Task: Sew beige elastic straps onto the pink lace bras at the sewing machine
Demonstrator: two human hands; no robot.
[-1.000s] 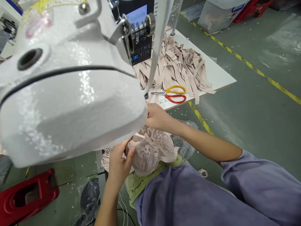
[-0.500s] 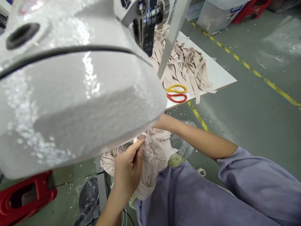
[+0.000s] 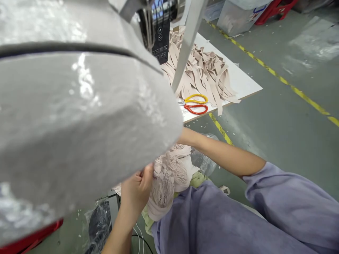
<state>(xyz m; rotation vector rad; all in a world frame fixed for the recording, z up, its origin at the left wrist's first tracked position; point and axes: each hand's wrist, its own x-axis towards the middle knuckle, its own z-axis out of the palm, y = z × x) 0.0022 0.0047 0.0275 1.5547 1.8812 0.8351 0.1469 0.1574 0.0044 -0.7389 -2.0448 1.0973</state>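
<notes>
A pale pink lace garment piece [image 3: 165,183] hangs over my lap, its upper part hidden beneath the large white sewing machine head [image 3: 106,116]. My left hand [image 3: 137,188] pinches the edge of the lace, thumb on top, with the fingertips partly covered by the machine. Of my right arm, the forearm and wrist show; my right hand [image 3: 184,137] reaches behind the machine head, and its fingers are out of sight. Scissors [image 3: 196,104] with one yellow and one red handle lie on the white tabletop, beyond my right wrist.
Beige fabric strips [image 3: 203,70] are heaped on the white table [image 3: 247,86]. A dark control panel [image 3: 161,42] and a slanting pale bar [image 3: 189,46] stand before them. A plastic bin [image 3: 235,17] and red stools are on the floor. Clear plastic [image 3: 203,158] lies below my right forearm.
The machine head fills more of the view and covers more of the lace. My left hand has moved slightly left and down, still pinching the lace. The scissors show more of their blades.
</notes>
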